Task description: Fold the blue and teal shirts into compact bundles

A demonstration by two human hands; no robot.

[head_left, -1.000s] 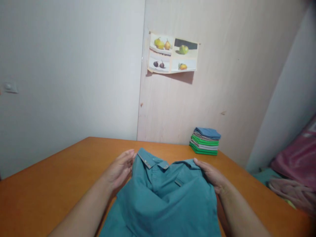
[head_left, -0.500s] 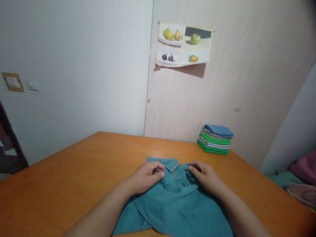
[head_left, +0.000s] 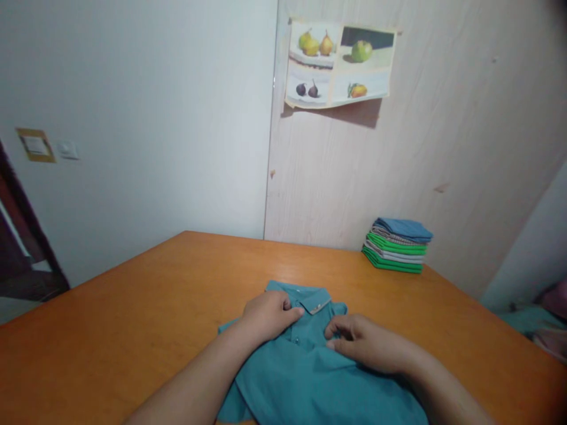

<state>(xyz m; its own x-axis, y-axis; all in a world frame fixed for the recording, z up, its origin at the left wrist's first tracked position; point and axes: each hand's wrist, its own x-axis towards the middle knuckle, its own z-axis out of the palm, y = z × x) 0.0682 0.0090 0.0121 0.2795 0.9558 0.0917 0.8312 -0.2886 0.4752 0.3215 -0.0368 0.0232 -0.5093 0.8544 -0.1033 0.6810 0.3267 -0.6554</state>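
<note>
1. Tabletop [head_left: 133, 319]: orange wood, set against the walls at a room corner.
2. Teal polo shirt [head_left: 310, 383]: lies at the near edge, collar pointing away.
3. Stack of folded clothes [head_left: 397, 248]: far right corner, near the wall.

The shirt [head_left: 310, 378] is soft matt cloth. The surface [head_left: 155, 307] is smooth orange wood with a faint sheen. The stack [head_left: 396, 245] is folded cloth; the poster [head_left: 339, 62], thin paper on a pale, grained wood panel [head_left: 443, 147].

Bare worktop [head_left: 133, 307] stretches wide to the left of the shirt [head_left: 305, 372]; a pile of folded clothes [head_left: 397, 245] blocks the far right corner.
</note>
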